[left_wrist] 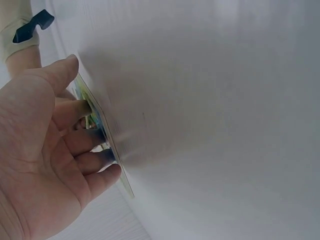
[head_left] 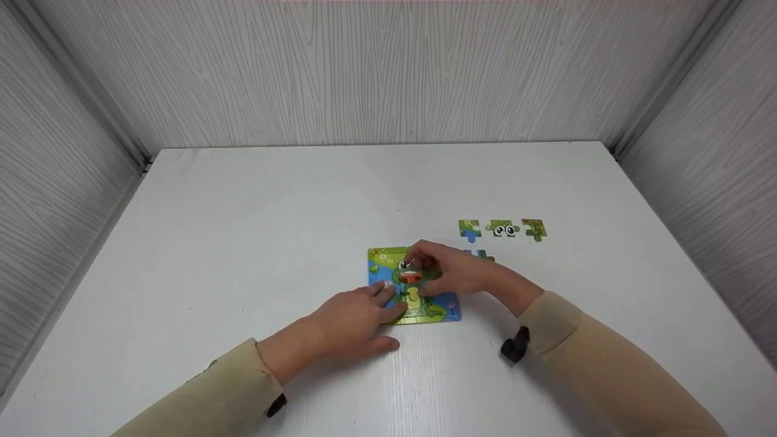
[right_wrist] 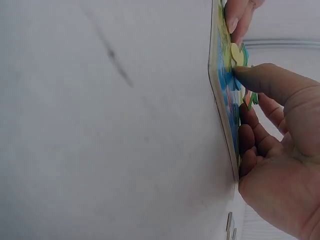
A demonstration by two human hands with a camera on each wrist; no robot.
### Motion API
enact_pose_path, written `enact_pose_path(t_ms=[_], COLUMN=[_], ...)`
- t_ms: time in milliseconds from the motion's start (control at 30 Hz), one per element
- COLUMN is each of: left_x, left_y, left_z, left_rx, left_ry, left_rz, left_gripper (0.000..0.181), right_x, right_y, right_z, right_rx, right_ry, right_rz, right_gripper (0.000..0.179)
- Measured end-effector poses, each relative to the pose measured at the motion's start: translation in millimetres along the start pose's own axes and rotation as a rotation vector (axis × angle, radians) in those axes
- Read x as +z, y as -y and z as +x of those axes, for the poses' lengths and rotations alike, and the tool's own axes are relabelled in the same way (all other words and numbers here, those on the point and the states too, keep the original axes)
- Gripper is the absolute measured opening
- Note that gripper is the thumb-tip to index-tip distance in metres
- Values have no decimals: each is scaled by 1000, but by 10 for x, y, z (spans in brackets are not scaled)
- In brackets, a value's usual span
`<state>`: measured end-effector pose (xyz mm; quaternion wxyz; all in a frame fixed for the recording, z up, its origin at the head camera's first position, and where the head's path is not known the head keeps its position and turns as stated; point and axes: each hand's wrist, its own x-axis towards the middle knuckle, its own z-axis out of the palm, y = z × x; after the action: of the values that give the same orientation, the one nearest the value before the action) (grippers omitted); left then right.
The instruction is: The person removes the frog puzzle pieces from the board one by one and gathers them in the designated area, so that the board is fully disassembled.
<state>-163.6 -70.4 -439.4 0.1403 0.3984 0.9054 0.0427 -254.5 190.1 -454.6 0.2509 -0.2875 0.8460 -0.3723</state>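
Note:
A square jigsaw board (head_left: 377, 258) with a cartoon frog picture lies on the white table between the two hands. My left hand (head_left: 355, 318) rests its extended fingers on the board's left and lower part, the thumb off the near edge; the left wrist view shows those fingertips (left_wrist: 107, 156) at the board's edge. My right hand (head_left: 458, 270) arches over the board's right side. Between its thumb and fingers is a frog puzzle piece (right_wrist: 248, 100) with green and orange on it, tilted up from the board in the right wrist view. This hand covers the board's upper right.
Three loose puzzle pieces lie in a row beyond the board to the right: a blue-green piece (head_left: 469, 228), an eyes piece (head_left: 503, 229) and a green corner piece (head_left: 534, 228). Another piece (head_left: 484, 254) shows partly behind the right hand. Grey panels (head_left: 388, 73) wall the table.

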Motion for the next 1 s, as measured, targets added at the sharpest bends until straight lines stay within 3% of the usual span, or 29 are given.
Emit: enact_pose_path(t_ms=[1000], left_x=[0], left_y=[2], left_z=[14], left_rx=[5], left_ry=[-8], left_rz=[14], left_gripper=[65], right_x=[27], right_y=[-3], right_z=[-11], right_rx=[-2], right_ry=[-7], right_rz=[-57], right_gripper=[52])
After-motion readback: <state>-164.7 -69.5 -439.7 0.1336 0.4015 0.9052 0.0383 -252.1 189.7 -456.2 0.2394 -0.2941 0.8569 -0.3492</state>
